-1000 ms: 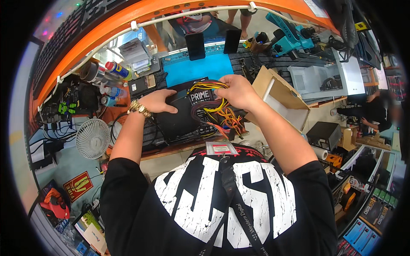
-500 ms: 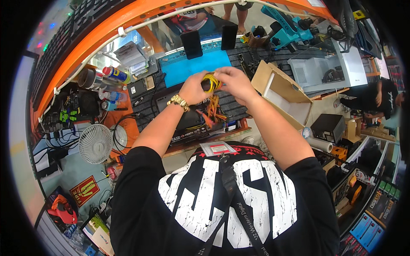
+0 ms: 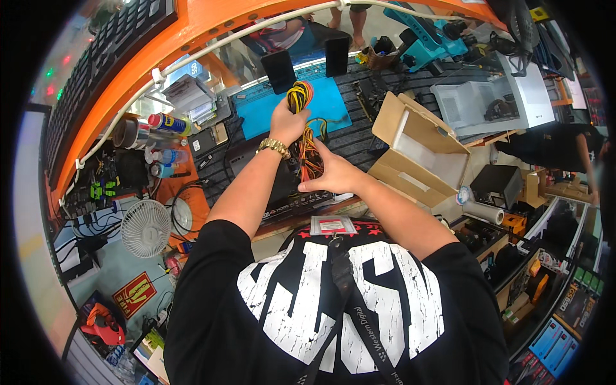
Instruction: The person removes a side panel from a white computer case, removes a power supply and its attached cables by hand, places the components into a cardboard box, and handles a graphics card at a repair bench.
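My left hand [image 3: 289,123] is closed around a looped bundle of yellow, red and black cables [image 3: 299,96], held up over a blue work mat [image 3: 330,102]. Closer to me, my right hand [image 3: 335,172] wraps its thumb and fingers around a second, looser bunch of orange, yellow and black cables [image 3: 310,160]. A few strands run between the two bunches. Beneath my hands lies a dark box [image 3: 256,163] near the bench's front edge; my hands and the cables hide part of it.
An opened cardboard box [image 3: 420,151] stands right of my right hand. Beyond it is a white case [image 3: 536,96] with a clear panel. Two black upright panels [image 3: 337,56] rise behind the mat. At left are a spray can [image 3: 170,123] and a white fan [image 3: 145,228].
My left hand has lifted its cable loop up and away from me. My right hand has left that loop and come down toward me onto the lower cables.
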The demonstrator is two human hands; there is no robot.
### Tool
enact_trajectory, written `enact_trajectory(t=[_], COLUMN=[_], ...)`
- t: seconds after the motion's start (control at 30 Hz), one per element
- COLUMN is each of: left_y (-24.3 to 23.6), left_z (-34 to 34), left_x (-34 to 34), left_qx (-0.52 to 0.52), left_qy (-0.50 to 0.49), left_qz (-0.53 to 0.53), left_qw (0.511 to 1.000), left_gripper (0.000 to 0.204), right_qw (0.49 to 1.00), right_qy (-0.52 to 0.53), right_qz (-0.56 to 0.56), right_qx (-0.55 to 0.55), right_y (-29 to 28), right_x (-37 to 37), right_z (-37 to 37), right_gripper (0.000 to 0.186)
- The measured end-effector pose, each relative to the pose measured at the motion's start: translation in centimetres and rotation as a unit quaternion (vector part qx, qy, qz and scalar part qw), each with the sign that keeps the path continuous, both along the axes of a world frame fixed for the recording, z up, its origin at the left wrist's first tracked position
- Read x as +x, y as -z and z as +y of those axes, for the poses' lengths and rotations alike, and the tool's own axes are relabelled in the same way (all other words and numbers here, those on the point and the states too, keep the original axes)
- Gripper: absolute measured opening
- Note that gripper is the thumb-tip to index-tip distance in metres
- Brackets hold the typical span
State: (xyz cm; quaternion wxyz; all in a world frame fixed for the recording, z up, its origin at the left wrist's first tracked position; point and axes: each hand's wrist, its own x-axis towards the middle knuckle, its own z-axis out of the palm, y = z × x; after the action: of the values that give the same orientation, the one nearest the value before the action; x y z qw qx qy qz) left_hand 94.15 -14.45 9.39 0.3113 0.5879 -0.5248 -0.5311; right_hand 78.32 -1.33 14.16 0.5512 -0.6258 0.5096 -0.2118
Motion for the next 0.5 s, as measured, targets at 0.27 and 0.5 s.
enact_trajectory(t=[0.27,0.5], left_y=[-0.3,-0.9], left_z=[0.1,-0.1], left_x=[0.3,-0.1], left_qx=[-0.055,-0.033], left_qy=[0.075,0.036], left_qz=[0.023,-0.014], left_qw=[0.995,0.999], left_gripper=[0.037,0.039], right_qw=[0.959,0.981], right_qy=[0.043,0.034], right_qz=[0.022,0.128], right_qx=[0.281,0.145], right_y=[-0.7,1.4], right_x=[-1.8,-0.2], right_z=[-3.7,-3.3], right_gripper=[0.113,0.113])
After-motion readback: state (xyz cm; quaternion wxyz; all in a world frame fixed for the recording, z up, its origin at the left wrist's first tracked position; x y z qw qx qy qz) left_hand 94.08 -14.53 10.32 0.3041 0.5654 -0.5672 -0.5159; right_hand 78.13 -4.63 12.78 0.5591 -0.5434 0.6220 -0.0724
